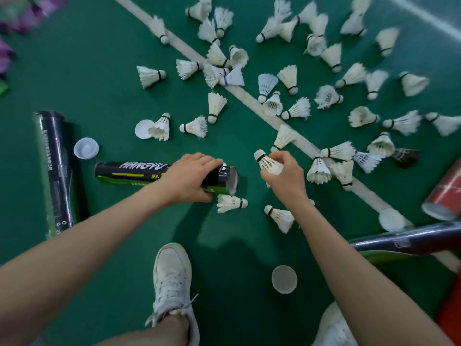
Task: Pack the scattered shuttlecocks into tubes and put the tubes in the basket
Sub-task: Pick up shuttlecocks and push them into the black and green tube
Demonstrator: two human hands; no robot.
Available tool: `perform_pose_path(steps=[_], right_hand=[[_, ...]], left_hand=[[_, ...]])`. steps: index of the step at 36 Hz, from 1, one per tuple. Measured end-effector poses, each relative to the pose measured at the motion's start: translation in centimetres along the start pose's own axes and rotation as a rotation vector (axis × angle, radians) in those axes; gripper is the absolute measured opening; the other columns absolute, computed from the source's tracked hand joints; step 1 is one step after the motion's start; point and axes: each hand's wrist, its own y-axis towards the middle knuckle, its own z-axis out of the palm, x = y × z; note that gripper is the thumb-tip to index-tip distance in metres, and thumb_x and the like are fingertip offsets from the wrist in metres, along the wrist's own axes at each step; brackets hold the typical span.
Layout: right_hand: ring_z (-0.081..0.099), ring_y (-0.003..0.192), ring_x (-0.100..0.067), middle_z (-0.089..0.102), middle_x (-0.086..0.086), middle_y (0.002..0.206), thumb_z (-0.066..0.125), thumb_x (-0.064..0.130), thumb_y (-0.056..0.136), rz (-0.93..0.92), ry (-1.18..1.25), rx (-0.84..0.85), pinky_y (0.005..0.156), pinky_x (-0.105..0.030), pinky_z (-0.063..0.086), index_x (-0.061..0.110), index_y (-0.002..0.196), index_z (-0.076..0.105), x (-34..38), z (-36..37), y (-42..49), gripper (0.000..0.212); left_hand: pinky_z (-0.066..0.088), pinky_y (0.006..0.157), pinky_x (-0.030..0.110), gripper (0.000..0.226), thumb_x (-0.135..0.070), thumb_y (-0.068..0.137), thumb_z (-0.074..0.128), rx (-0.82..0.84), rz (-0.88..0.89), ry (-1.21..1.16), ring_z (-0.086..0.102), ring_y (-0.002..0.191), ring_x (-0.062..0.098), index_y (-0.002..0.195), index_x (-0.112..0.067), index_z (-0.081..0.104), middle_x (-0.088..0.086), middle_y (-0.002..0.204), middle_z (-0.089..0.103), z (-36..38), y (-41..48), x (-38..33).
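Far left on the green court floor (104,71) there's a black tube (56,171) lying on its own, with a white cap (86,148) just beside it. A second cap (142,129) sits a bit further up, with a leaning shuttle (161,127) resting against it. Next over, my left hand (192,178) is wrapped round the HANGYU tube (132,172) close to its open end. The tube is on its side with the mouth pointing right, and a loose shuttle (230,203) sits just below that mouth. My white shoe (172,275) is planted lower down. My hands are apart, with a gap between the tube mouth and my right hand (287,178), which is pinching a shuttlecock (268,162) by the feathers, cork pointing up and left. A stray shuttle (280,217) lies just under my right wrist and a clear lid (284,279) sits near my forearm. The scattered shuttlecocks (324,96) are all over the top and right of the court, on both sides of the white line (249,99), including a dark shuttle (406,157). Far right there's a red tube (446,196) at the edge, a dark tube (411,239) below it and a round white lid (391,219) between them
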Motion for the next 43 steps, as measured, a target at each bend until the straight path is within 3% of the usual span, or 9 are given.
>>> perform_pose_path(steps=[5,10,14,20,24,28,35,39,43], right_hand=[[0.055,0.087,-0.007,0.061,0.002,0.106,0.071,0.012,0.081,-0.054,0.106,-0.09,0.06,-0.001,0.04,0.019,0.11,0.06,3.1,-5.6,-1.0,0.031],[0.051,0.099,-0.009,0.054,0.002,0.111,0.073,0.016,0.081,-0.215,0.038,-0.118,0.081,-0.013,0.036,0.019,0.112,0.062,6.9,-11.3,-3.2,0.033],[0.047,0.096,-0.005,0.052,0.004,0.107,0.072,0.02,0.083,-0.351,-0.043,-0.094,0.078,-0.007,0.028,0.017,0.112,0.063,9.9,-16.4,-5.2,0.031],[0.05,0.108,-0.008,0.054,0.0,0.119,0.058,0.017,0.09,-0.47,-0.066,0.002,0.096,-0.021,0.038,0.015,0.125,0.051,12.5,-21.0,-7.3,0.035],[0.045,0.114,-0.015,0.045,-0.004,0.124,0.038,0.002,0.092,-0.426,0.144,-0.024,0.099,-0.028,0.038,0.014,0.124,0.041,13.3,-21.0,-7.4,0.034],[0.042,0.121,-0.011,0.032,0.004,0.133,0.038,-0.008,0.086,-0.401,0.25,-0.154,0.099,-0.035,0.043,0.031,0.122,0.031,13.1,-19.5,-6.6,0.053],[0.054,0.113,-0.005,0.031,0.001,0.136,0.069,0.003,0.082,-0.285,0.371,-0.216,0.087,-0.017,0.048,0.023,0.128,0.039,11.5,-14.8,-5.3,0.059],[0.057,0.111,-0.008,0.03,-0.002,0.138,0.063,0.004,0.088,-0.342,0.356,-0.132,0.077,-0.005,0.044,0.02,0.134,0.032,11.2,-11.9,-4.8,0.058],[0.045,0.126,-0.013,0.025,0.01,0.146,0.053,0.028,0.096,-0.235,0.579,-0.042,0.103,-0.032,0.041,0.038,0.139,0.023,10.2,-9.6,-4.7,0.053]], left_hand=[[0.037,0.105,0.034,0.089,-0.045,0.071,0.074,-0.147,0.026,-0.129,0.044,0.124,0.023,0.145,-0.015,0.035,0.003,0.138,0.05,-6.4,-0.4,-3.4],[0.042,0.1,0.041,0.089,-0.049,0.067,0.069,-0.225,-0.011,-0.177,0.043,0.117,0.02,0.143,-0.018,0.035,0.002,0.13,0.048,-11.5,-0.4,-7.3],[0.045,0.093,0.035,0.087,-0.04,0.072,0.075,-0.265,-0.014,-0.144,0.05,0.112,0.024,0.145,-0.018,0.032,0.003,0.13,0.045,-15.7,0.0,-10.4],[0.044,0.09,0.032,0.087,-0.041,0.075,0.073,-0.325,0.077,-0.046,0.05,0.115,0.022,0.147,-0.02,0.028,0.0,0.135,0.042,-19.9,0.5,-15.7],[0.047,0.094,0.038,0.088,-0.04,0.074,0.073,-0.381,0.095,-0.071,0.05,0.116,0.023,0.147,-0.02,0.028,0.0,0.139,0.04,-20.0,0.9,-16.2],[0.047,0.094,0.039,0.087,-0.038,0.072,0.075,-0.45,0.081,-0.134,0.049,0.116,0.025,0.145,-0.018,0.033,0.003,0.135,0.043,-18.7,1.4,-13.7],[0.043,0.089,0.033,0.084,-0.035,0.073,0.076,-0.467,0.044,-0.239,0.05,0.114,0.025,0.144,-0.017,0.035,0.003,0.135,0.045,-14.2,1.1,-10.3],[0.048,0.086,0.038,0.084,-0.036,0.069,0.076,-0.462,0.04,-0.197,0.054,0.108,0.03,0.141,-0.014,0.041,0.007,0.13,0.05,-11.0,1.2,-9.5],[0.048,0.086,0.04,0.084,-0.036,0.069,0.076,-0.428,0.015,-0.2,0.054,0.107,0.031,0.142,-0.012,0.04,0.009,0.13,0.05,-8.3,1.5,-9.4]])
